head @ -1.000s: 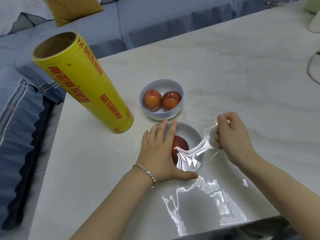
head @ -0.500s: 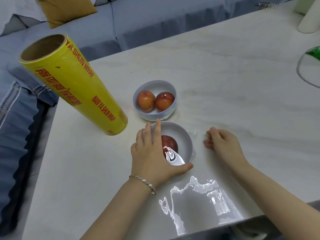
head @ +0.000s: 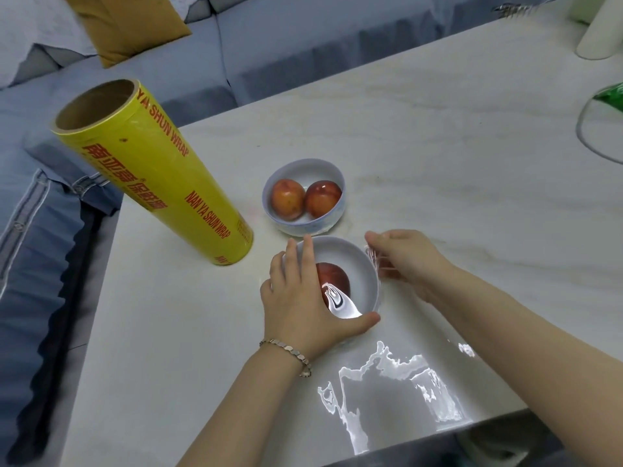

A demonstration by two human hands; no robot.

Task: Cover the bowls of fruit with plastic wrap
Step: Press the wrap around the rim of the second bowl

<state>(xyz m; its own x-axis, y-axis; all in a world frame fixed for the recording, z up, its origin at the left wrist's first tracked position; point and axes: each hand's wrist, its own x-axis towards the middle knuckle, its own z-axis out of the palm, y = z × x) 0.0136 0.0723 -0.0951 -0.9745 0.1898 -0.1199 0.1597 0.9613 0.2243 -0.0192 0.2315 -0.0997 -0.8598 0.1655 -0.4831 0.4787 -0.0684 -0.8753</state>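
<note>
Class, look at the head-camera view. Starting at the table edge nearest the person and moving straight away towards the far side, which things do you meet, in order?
plastic wrap sheet → bowl with one fruit → bowl with two fruits → sofa

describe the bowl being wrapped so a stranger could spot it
On the pale table, two white bowls sit right of the tall yellow roll. It is the nearer bowl, with the left hand on it and the right hand pinching plastic wrap beside it. It holds one red fruit; the farther bowl holds two.
</note>
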